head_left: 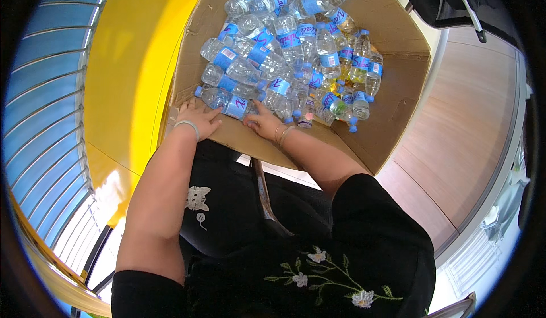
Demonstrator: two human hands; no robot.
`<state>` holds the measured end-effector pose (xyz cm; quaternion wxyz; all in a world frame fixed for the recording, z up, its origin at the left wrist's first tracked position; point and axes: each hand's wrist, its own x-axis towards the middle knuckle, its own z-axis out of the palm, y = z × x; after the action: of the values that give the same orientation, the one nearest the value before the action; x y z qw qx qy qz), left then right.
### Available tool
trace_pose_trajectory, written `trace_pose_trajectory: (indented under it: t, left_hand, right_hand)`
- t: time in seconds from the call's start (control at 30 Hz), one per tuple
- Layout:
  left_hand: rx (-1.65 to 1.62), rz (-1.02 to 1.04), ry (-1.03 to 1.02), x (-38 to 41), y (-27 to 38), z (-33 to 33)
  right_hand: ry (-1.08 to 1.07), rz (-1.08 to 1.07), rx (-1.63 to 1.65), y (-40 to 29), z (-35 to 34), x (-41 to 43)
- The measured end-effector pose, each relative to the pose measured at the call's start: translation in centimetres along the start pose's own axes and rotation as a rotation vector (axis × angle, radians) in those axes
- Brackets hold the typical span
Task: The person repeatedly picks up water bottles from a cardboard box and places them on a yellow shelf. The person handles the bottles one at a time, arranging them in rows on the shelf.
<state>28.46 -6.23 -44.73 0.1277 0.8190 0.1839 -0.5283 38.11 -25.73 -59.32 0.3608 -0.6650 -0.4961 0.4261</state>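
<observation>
A large open cardboard box (396,77) is piled with clear plastic water bottles (281,41) that have blue caps and blue labels. Along the box's near side, one clear plastic bottle (228,103) lies on its side with its cap to the left. My right hand (266,122) grips that bottle's base end, thumb on the near side. My left hand (198,118) is spread beside the same bottle, below its cap end, at the near left wall of the box. Its fingertips come close to the bottle; whether they touch it I cannot tell.
A yellow panel (128,62) stands left of the box, with metal bars (47,83) beyond it. Wood-patterned panelling (465,117) is to the right. Something black with a metal rod (467,9) hangs at the upper right. Several bottles at the right hold yellowish contents.
</observation>
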Motion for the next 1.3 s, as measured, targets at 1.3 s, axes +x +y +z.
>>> trace_pose_trajectory:
  t: [1.3]
  left_hand:
    - [-0.006,-0.015,0.059,0.0,-0.1,0.2]
  right_hand:
    - [0.544,1.235,-0.190,14.0,-15.8,2.8]
